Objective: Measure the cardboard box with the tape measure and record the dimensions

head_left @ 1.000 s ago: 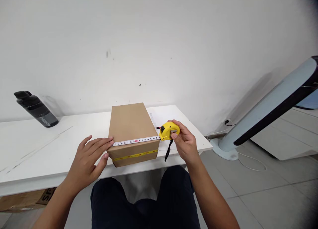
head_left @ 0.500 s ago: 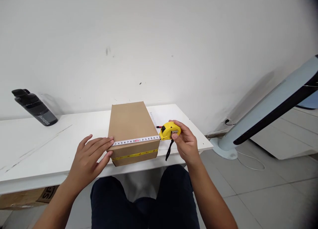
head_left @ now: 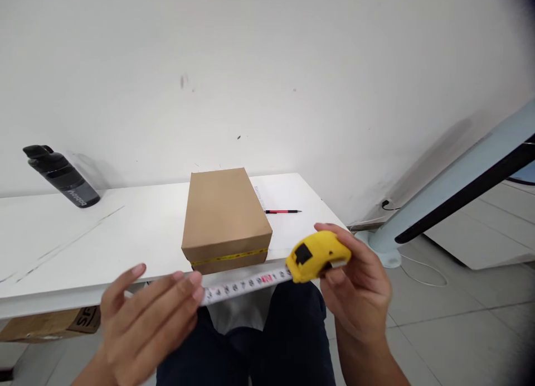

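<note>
My right hand (head_left: 357, 285) grips the yellow case of a tape measure (head_left: 320, 256), held up in front of the table edge. Its white blade (head_left: 246, 285) runs out to the left, with black numbers and a red mark. At the blade's far end my left hand (head_left: 152, 319) pinches the tape; the tip is hidden behind the fingers. Just beyond the blade, apart from both hands, a closed brown cardboard box (head_left: 225, 210) rests at the table's front edge. Yellow tape (head_left: 229, 257) crosses its front side.
On the white table (head_left: 137, 235), a red and black pen (head_left: 284, 211) lies on white paper (head_left: 288, 232) right of the box. A dark bottle (head_left: 62, 177) stands at the left by the wall. A pale tower fan (head_left: 451, 191) stands right. Another carton (head_left: 50, 324) is under the table.
Both hands have lifted the tape measure off the box top and drawn it toward me, below the box's front edge. The pen now shows fully. The box stays on the table.
</note>
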Demonstrator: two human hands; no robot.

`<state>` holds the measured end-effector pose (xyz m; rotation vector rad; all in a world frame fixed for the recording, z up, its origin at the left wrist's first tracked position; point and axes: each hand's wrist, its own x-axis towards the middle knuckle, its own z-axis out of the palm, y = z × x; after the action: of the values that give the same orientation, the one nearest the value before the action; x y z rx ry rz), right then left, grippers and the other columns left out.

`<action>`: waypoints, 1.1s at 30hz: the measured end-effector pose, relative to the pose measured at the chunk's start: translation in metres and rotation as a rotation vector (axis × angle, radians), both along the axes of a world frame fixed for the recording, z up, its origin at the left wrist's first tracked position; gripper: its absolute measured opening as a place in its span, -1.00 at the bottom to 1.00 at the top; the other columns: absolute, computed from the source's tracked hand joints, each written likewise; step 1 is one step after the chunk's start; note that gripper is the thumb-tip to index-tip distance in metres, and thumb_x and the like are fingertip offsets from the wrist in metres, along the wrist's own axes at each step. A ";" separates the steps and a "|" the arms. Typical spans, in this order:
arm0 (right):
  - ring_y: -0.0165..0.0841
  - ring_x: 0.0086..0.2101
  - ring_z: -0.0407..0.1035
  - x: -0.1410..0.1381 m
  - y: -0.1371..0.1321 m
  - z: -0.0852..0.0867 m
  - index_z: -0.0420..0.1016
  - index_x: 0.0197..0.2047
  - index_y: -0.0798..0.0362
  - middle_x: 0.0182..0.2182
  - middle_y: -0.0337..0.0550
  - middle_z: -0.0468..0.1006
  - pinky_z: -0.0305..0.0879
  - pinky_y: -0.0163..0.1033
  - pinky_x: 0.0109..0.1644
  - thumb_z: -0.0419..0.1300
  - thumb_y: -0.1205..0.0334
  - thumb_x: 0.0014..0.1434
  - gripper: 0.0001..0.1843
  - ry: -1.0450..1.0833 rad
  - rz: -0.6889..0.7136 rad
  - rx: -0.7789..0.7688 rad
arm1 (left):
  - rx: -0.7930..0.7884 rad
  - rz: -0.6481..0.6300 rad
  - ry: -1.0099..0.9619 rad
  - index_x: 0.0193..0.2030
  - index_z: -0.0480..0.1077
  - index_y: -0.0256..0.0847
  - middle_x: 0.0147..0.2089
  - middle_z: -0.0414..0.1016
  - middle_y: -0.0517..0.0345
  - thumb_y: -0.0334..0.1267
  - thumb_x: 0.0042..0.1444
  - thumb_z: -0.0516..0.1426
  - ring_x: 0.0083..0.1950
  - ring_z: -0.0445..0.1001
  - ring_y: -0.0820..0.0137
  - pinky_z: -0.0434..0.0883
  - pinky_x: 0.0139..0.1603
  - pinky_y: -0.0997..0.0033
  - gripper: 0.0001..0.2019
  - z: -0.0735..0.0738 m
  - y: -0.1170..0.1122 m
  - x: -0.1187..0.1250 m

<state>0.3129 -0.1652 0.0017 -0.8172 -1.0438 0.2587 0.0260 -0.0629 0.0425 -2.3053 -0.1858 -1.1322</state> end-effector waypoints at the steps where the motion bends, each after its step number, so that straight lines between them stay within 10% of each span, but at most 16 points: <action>1: -0.05 0.11 0.43 -0.005 -0.008 0.001 0.53 0.16 -0.31 0.13 -0.08 0.55 0.50 0.01 -0.04 0.32 0.17 0.26 -0.60 -0.017 0.020 -0.009 | -0.005 -0.029 -0.010 -0.16 0.57 -0.08 -0.13 0.68 0.20 -0.47 0.07 0.29 -0.12 0.60 0.36 0.23 0.45 0.01 -0.77 -0.001 -0.010 0.007; 9: -0.11 0.08 0.47 -0.017 -0.025 -0.009 0.47 0.24 -0.32 0.21 -0.08 0.48 0.54 -0.09 -0.09 0.26 0.27 0.30 -0.52 -0.120 0.217 -0.117 | -0.161 -0.198 -0.118 -0.28 0.55 -0.09 -0.23 0.68 0.29 -0.35 0.14 0.29 -0.29 0.57 0.50 0.34 0.31 0.16 -0.94 -0.018 -0.030 0.077; 24: -0.17 0.15 0.43 -0.014 -0.011 -0.032 0.47 0.23 -0.26 0.21 -0.08 0.50 0.46 -0.10 0.15 0.28 0.18 0.30 -0.56 0.153 0.279 -0.183 | -0.194 -0.207 -0.152 -0.22 0.49 -0.13 -0.41 0.59 0.29 -0.33 0.14 0.30 -0.37 0.52 0.48 0.39 0.21 0.17 -0.90 -0.032 -0.027 0.096; 29: -0.31 0.01 0.47 -0.007 -0.003 -0.033 -0.19 0.50 -0.40 0.17 -0.16 0.49 0.45 -0.19 0.07 0.31 0.14 0.28 -0.07 0.336 0.269 -0.286 | -0.244 0.071 -0.086 0.10 0.44 -0.19 0.06 0.61 -0.05 -0.17 0.23 0.22 0.11 0.53 0.16 0.29 0.30 0.07 -0.67 -0.038 -0.009 0.106; 33: -0.34 -0.08 0.45 -0.001 0.001 -0.051 -0.48 0.52 -0.32 0.10 -0.16 0.49 0.39 -0.16 0.03 0.34 0.13 0.25 0.14 0.279 0.594 -0.512 | -0.297 0.251 -0.042 0.30 0.29 -0.34 0.27 0.44 -0.24 -0.10 0.28 0.16 0.29 0.40 0.00 0.20 0.34 -0.01 -0.47 -0.045 0.006 0.109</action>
<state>0.3119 -0.1638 -0.0489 -0.8736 -0.9437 1.1490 0.1348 -0.0572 -0.0026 -2.4252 -0.6812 -1.0831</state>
